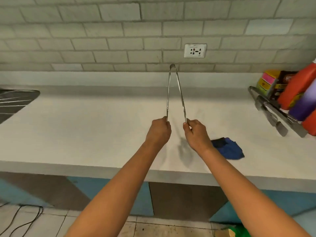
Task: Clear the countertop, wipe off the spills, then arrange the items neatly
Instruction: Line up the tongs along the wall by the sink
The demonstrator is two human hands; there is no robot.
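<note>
I hold a pair of steel tongs (171,93) above the white countertop (85,127), its hinge pointing away toward the tiled wall. My left hand (158,132) grips the tip of the left arm. My right hand (196,134) grips the tip of the right arm, so the arms are spread apart. A crumpled blue cloth (229,148) lies on the counter just right of my right wrist.
At the far right stand orange and purple bottles (301,96), small boxes (268,81) and several metal utensils (273,115). A dark drying rack (13,103) sits at the left edge. A wall socket (195,50) is above the tongs. Cables (25,218) lie on the floor.
</note>
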